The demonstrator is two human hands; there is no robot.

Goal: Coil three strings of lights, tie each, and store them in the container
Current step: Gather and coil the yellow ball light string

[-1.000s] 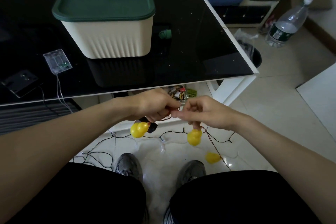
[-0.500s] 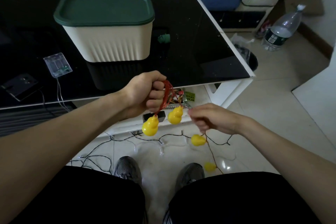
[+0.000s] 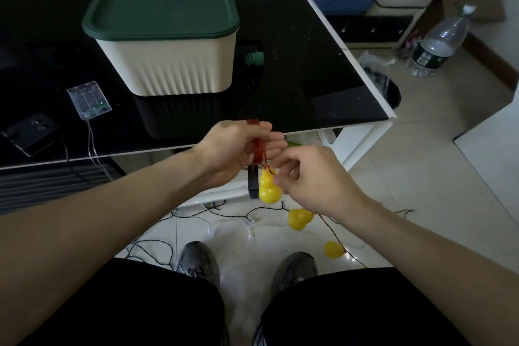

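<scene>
My left hand (image 3: 233, 149) grips a bunch of red wire loops (image 3: 257, 146) of a light string with yellow gourd-shaped bulbs; a black battery box (image 3: 252, 184) and one yellow bulb (image 3: 268, 187) hang below it. My right hand (image 3: 317, 177) pinches the red wire just beside that bulb. Two more yellow bulbs (image 3: 299, 218) (image 3: 334, 250) dangle lower on the wire toward the floor. The cream container with its green lid (image 3: 165, 42) stands shut on the black table. A clear battery box (image 3: 88, 100) with thin clear wire and a dark one (image 3: 29, 133) lie on the table's left.
Dark and clear light strings (image 3: 224, 216) sprawl over the tiled floor by my shoes (image 3: 198, 262). A small green object (image 3: 254, 59) lies right of the container. A plastic bottle (image 3: 438, 42) stands on the floor at right. The black table's front edge (image 3: 337, 128) is just beyond my hands.
My right hand has come back up to my left hand with another length of wire. The bulbs hang closer together under my left hand, which stays at the table edge.
</scene>
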